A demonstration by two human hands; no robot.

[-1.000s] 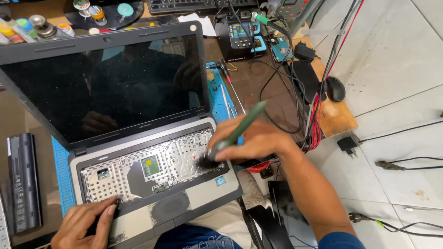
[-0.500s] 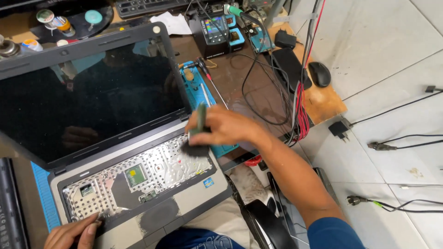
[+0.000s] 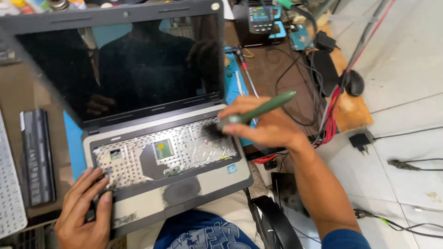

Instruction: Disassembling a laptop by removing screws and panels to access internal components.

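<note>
An open grey laptop [image 3: 194,182] rests on my lap and the bench edge, its keyboard removed so the bare metal tray [image 3: 184,150] shows. My right hand [image 3: 267,127] grips a green-handled brush [image 3: 265,108], whose dark bristles [image 3: 213,131] touch the tray's upper right corner. My left hand [image 3: 85,210] clamps the laptop's front left corner, fingers lying on the palm rest. The dark screen [image 3: 120,64] mirrors my outline.
A black battery pack [image 3: 37,154] lies left of the laptop, a perforated grey panel [image 3: 9,193] beside it. Behind stand a multimeter [image 3: 260,18], screwdriver [image 3: 247,71], tangled black and red cables [image 3: 323,92] and a black mouse [image 3: 354,83]. White tiled floor spreads right.
My right hand has swept the brush across the keyboard tray to its upper right corner and the handle now tilts right. The camera view has shifted. My left hand keeps its hold.
</note>
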